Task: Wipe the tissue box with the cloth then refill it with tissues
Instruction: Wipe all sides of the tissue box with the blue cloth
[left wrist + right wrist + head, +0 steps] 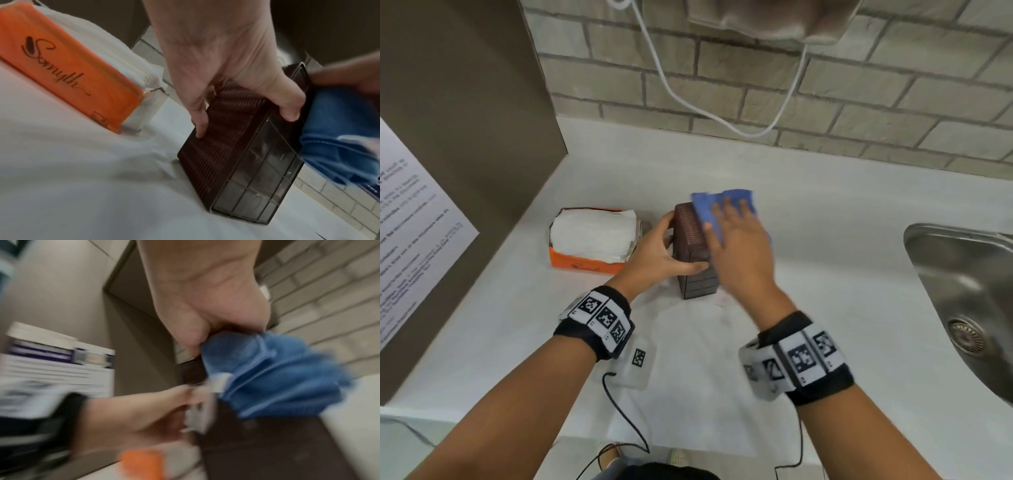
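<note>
- The brown tissue box (693, 250) stands on edge near the middle of the white counter (825, 260), one ribbed face turned left and its gridded underside toward the person.
- The left hand (654, 253) steadies it: the grip is clamped on the box, fingers on the ribbed face and thumb over the near top edge, as the left wrist view shows plainly.
- The right hand (739, 246) presses the blue cloth (722, 205) flat against the box's right face, fingers spread and fairly straight. The right wrist view is blurred, but the cloth looks bunched under the palm there.
- The step in hand looks like the wiping, with the refill not yet begun.
- To do it well, the left grip should brace against the push of the cloth so the box does not skid or tip on its narrow edge.
- Long strokes along the ribs would likely clear the grooves better than strokes across them.
- The box then needs turning so that each face gets wiped, including the spots under the fingers.
- The open orange tissue pack (589, 240) lies just left of the left hand, white tissues showing, ready for refilling.
- A steel sink (962, 291) sits well apart at the right edge, and a white cable (671, 89) hangs on the brick wall behind.
</note>
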